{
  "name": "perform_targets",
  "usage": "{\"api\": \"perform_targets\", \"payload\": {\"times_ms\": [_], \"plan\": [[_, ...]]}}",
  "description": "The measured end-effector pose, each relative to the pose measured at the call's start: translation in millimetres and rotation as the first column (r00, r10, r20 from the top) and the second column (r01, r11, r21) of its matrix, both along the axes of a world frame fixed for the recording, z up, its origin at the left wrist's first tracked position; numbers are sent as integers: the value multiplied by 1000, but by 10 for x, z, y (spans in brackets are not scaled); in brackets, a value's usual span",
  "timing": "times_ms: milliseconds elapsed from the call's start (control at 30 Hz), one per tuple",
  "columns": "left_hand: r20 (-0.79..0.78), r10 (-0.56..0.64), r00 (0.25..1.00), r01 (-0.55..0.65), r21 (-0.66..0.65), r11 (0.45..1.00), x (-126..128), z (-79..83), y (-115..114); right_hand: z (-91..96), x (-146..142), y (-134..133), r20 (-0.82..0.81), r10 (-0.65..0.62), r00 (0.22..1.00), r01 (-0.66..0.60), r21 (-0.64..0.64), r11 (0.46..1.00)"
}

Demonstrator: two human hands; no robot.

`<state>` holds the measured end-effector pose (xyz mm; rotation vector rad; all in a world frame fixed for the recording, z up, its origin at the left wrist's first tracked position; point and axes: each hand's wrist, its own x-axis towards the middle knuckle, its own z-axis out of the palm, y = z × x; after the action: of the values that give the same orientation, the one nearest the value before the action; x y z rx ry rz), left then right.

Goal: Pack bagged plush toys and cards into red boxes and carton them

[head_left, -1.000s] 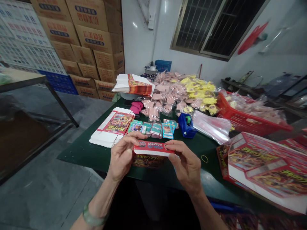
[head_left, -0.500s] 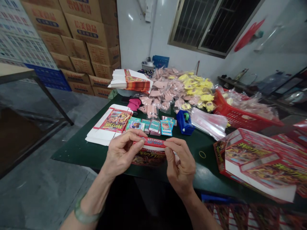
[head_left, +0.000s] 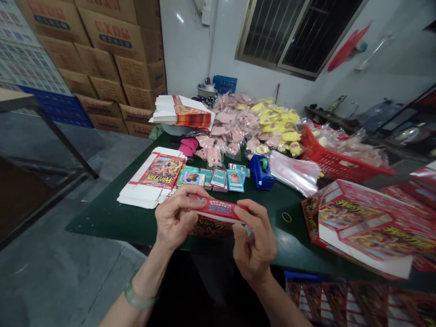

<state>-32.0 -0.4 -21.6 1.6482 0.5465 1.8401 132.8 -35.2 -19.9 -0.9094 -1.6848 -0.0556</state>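
A red printed cardboard box (head_left: pixel 218 210) is held between both hands at the near edge of the table, its narrow top flap facing me. My left hand (head_left: pixel 175 215) pinches the flap's left end with thumb and fingers. At the right end, my right hand (head_left: pixel 255 236) grips the flap, fingers on top and thumb below. A bit of something light blue shows by the right fingers; I cannot make out what it is. Just beyond the box lie small stacks of cards (head_left: pixel 219 179). To their left are flat red-and-white box blanks (head_left: pixel 160 172).
A blue tape dispenser (head_left: pixel 261 172) stands behind the cards, beside clear plastic bags (head_left: pixel 293 171). Bagged pink and yellow toys (head_left: pixel 275 122) are heaped at the back, near a red basket (head_left: pixel 334 154). Red boxes (head_left: pixel 361 222) lie right, near a rubber band (head_left: pixel 286 217).
The flap has tipped so more of its printed red face shows, and the white edge strip has narrowed. Both hands keep their hold. The view has shifted slightly.
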Motion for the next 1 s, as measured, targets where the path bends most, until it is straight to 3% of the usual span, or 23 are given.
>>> {"api": "perform_targets", "payload": {"times_ms": [167,367,467,533,600,633,667,833,933,1000], "plan": [[-33,19,999,-16,73,997,63,-46,-22,-240,-144,61,-103,2,995,2,41,999],[-312,273,910,-248,120,961,44,14,-62,-206,-129,104,-116,85,990,-82,26,996],[-297,461,836,-427,176,887,88,33,-102,-104,124,214,-107,145,984,-158,-118,980],[-244,603,760,-569,199,798,143,16,-121,-35,406,409,-199,-20,980,-35,-267,963],[-209,650,731,-610,228,759,208,-23,-120,24,744,698,-253,-329,910,189,-453,871],[-211,637,742,-591,242,769,241,-46,-111,49,913,862,-205,-467,860,293,-552,781],[-217,611,762,-559,255,789,271,-67,-96,70,1069,1027,-176,-512,841,325,-592,737],[-215,553,805,-497,265,826,333,-111,-6,115,1497,1634,-39,-527,849,293,-795,531],[-208,548,810,-490,273,828,320,-113,13,115,1528,1782,-2,-524,852,240,-887,395],[-203,544,814,-486,275,829,315,-118,13,116,1523,1837,-14,-542,841,201,-920,336]]}}
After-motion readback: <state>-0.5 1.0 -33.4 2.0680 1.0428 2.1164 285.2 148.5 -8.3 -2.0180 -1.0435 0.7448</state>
